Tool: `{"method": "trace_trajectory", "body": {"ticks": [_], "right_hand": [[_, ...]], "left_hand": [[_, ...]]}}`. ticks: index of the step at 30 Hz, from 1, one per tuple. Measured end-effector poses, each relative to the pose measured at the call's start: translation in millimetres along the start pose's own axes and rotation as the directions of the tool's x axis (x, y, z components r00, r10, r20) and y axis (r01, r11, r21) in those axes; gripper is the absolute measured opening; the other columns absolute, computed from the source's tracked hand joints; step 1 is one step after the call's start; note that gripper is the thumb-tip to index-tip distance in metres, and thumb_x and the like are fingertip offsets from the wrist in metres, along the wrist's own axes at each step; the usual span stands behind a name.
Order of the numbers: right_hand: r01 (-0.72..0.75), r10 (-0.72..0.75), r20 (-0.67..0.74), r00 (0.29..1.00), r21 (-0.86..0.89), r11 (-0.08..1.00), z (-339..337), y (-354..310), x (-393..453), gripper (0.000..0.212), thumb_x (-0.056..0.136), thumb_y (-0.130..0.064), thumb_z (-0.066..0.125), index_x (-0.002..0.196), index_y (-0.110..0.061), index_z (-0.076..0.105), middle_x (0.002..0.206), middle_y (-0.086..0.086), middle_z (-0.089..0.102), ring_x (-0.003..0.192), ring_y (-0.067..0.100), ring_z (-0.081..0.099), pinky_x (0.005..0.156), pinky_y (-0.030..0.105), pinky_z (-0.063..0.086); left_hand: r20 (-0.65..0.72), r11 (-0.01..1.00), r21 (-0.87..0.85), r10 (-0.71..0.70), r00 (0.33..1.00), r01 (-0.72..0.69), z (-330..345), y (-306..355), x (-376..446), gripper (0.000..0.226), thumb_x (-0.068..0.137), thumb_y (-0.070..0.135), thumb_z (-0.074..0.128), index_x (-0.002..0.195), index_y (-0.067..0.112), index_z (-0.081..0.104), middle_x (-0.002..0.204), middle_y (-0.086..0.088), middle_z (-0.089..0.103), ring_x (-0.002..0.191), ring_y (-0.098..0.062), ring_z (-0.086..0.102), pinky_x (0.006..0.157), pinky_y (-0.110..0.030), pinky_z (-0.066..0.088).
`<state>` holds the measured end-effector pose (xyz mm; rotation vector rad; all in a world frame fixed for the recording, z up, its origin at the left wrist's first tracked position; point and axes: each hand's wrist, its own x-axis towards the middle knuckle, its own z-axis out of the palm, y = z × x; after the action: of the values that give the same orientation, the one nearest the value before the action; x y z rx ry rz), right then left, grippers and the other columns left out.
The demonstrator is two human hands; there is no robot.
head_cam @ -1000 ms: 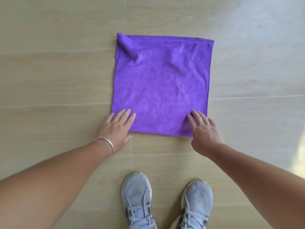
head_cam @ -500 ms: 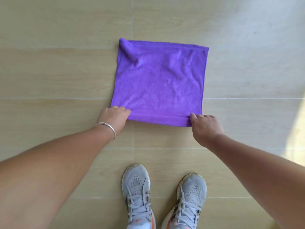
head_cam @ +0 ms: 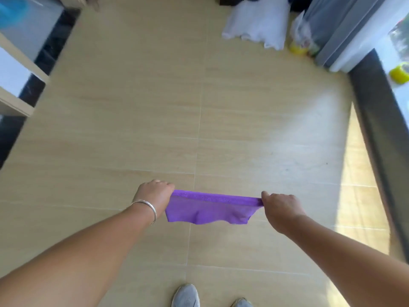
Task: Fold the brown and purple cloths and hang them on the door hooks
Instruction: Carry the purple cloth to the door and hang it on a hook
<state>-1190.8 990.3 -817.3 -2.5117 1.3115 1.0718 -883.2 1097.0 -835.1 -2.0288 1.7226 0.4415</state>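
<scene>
Both hands, left point(head_cam: 155, 193) and right point(head_cam: 280, 206), pinch my one purple cloth point(head_cam: 210, 209) at lower centre, above two shoes point(head_cam: 186, 295).

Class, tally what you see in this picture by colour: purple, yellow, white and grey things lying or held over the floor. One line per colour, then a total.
Purple: 1, the purple cloth held between the left hand and the right hand
Yellow: 2, yellow tape roll and yellow roll
White: 1, white bundle
Grey: 2, grey shoes
Total: 6
</scene>
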Motion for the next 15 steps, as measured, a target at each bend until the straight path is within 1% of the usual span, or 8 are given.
{"method": "trace_trajectory", "body": {"ticks": [1,4,8,12,15], "right_hand": [[-0.005,0.005,0.004,1.000,0.007,1.000,-23.0,8.1,-8.9,0.022,0.088,-0.007,0.039,0.104,-0.022,0.040,0.106,-0.003,0.061,0.097,0.020,0.063,0.068,0.028,0.035],[-0.008,0.008,-0.015,1.000,0.034,0.999,-108.6,33.7,-46.5,0.030,0.089,-0.009,0.038,0.114,-0.021,0.047,0.109,-0.001,0.059,0.101,0.022,0.061,0.068,0.028,0.037],[0.031,-0.026,-0.088,0.996,0.051,0.998,-216.0,59.1,-100.2,0.033,0.088,-0.009,0.034,0.112,-0.023,0.051,0.108,-0.001,0.059,0.100,0.022,0.060,0.068,0.029,0.037],[0.049,-0.024,-0.257,0.966,0.092,0.994,-313.1,75.5,-148.1,0.034,0.085,-0.011,0.032,0.102,-0.025,0.058,0.105,0.000,0.062,0.099,0.023,0.060,0.068,0.029,0.036],[0.045,-0.009,-0.369,0.929,0.089,0.995,-377.8,84.2,-180.4,0.035,0.086,-0.013,0.033,0.101,-0.027,0.062,0.102,0.000,0.064,0.097,0.024,0.060,0.067,0.029,0.037]], "left_hand": [[-0.011,1.000,0.013,0.001,1.000,-0.001,-24.0,-6.5,-5.4,0.029,0.083,0.004,0.046,0.100,0.026,0.053,0.102,0.004,0.062,0.103,-0.020,0.057,0.066,-0.029,0.036],[-0.040,0.999,0.032,-0.026,0.999,0.027,-113.2,-32.3,-30.6,0.027,0.082,0.003,0.045,0.092,0.026,0.054,0.096,0.002,0.063,0.096,-0.022,0.059,0.062,-0.029,0.035],[-0.071,0.999,-0.004,-0.047,0.996,0.047,-221.7,-67.8,-70.8,0.019,0.083,0.010,0.047,0.089,0.023,0.059,0.091,0.001,0.066,0.084,-0.025,0.060,0.062,-0.027,0.036],[-0.110,0.999,-0.014,-0.041,0.993,0.040,-324.7,-106.0,-117.1,0.019,0.077,0.009,0.046,0.083,0.022,0.057,0.080,0.001,0.059,0.072,-0.025,0.053,0.060,-0.026,0.034],[-0.174,0.998,-0.018,-0.068,0.982,0.065,-397.5,-132.3,-147.8,0.023,0.076,0.010,0.047,0.087,0.025,0.061,0.084,0.003,0.063,0.072,-0.025,0.056,0.059,-0.026,0.035]]}}
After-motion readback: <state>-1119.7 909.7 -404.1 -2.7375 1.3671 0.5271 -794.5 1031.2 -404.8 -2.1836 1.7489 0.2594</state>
